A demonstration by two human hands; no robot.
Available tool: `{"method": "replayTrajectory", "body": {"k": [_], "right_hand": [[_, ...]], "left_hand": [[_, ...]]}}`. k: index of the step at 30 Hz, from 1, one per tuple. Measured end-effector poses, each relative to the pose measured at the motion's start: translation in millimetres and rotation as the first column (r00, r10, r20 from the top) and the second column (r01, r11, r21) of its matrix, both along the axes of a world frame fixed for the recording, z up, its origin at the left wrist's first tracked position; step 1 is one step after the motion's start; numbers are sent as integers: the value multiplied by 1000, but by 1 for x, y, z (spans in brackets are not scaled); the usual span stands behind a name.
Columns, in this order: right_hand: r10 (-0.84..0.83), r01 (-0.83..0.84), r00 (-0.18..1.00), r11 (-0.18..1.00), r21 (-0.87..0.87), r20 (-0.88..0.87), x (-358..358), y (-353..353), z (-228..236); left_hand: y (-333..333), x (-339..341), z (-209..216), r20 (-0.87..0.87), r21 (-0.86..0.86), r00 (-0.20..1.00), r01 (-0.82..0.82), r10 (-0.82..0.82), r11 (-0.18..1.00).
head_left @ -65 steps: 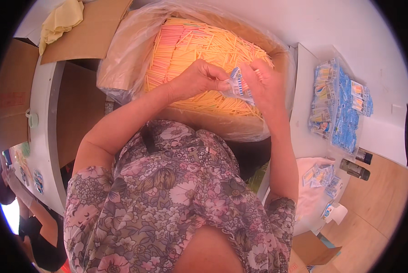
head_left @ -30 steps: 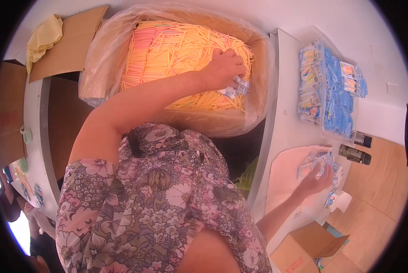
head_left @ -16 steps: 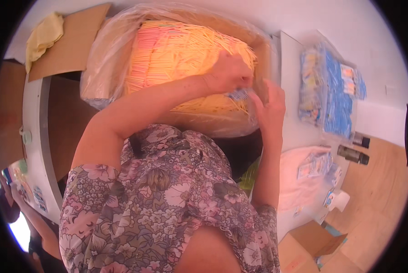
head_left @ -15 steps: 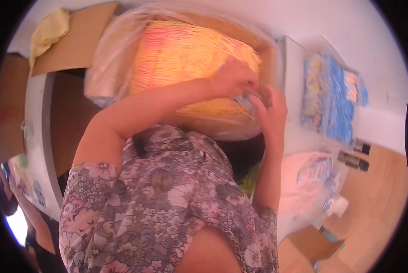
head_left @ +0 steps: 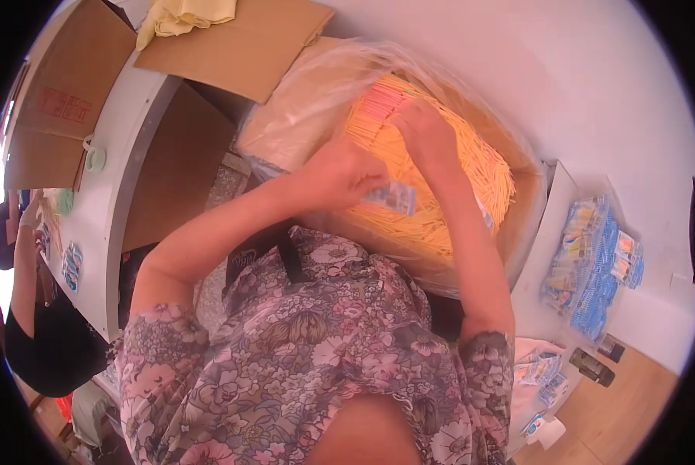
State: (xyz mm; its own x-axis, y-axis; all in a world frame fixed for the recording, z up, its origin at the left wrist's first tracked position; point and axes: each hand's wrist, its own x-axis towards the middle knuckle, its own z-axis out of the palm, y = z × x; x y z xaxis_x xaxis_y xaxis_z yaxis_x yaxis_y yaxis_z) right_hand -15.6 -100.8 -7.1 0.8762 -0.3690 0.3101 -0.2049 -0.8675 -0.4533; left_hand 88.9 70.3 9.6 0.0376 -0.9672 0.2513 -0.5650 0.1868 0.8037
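Observation:
My left hand point(head_left: 346, 174) is closed on a small clear packet point(head_left: 398, 198) with blue and white print, held low over a large carton point(head_left: 527, 221). Long thin yellow sticks point(head_left: 448, 155) fill this carton, which is lined with clear plastic. Toward its far left lies a patch of pink-orange sticks point(head_left: 380, 105). My right hand point(head_left: 426, 133) reaches across the pile, fingers bent and drawn together beside that patch; what is between them is hidden. A bit of blue and white point(head_left: 485, 213) shows by my right forearm, too little to identify.
Filled clear-and-blue packets point(head_left: 588, 263) lie at the right on a white surface, beside a dark small object point(head_left: 593, 366). Leftward stand a cardboard flap with a yellow cloth point(head_left: 184, 15), a white table point(head_left: 142, 124) and a roll of tape point(head_left: 94, 159). Another person's arm point(head_left: 25, 271) shows far left.
My hands have come apart: the left now holds the packet alone, while the right has gone over to the pink-orange sticks. The whole view has swung, shifting the carton rightward.

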Motion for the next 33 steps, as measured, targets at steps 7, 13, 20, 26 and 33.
{"method": "replayTrajectory", "body": {"k": [7,13,20,26,33], "right_hand": [[-143,-89,897,869,-487,-418,40,-12,-35],[-187,-347,751,705,-619,-633,53,-21,-34],[-128,-337,856,597,-728,-500,50,-20,-35],[-23,-236,917,774,-588,-398,27,1,3],[-25,270,958,412,871,-285,-9,-7,2]], "left_hand": [[12,-16,-22,-104,27,988,-115,117,993],[9,-21,-24,-88,7,996,-32,32,999],[10,-23,-23,-75,6,997,-31,31,1000],[12,-20,-25,-37,-5,998,-46,46,999],[16,-14,-14,-58,-62,996,-76,72,995]]}}
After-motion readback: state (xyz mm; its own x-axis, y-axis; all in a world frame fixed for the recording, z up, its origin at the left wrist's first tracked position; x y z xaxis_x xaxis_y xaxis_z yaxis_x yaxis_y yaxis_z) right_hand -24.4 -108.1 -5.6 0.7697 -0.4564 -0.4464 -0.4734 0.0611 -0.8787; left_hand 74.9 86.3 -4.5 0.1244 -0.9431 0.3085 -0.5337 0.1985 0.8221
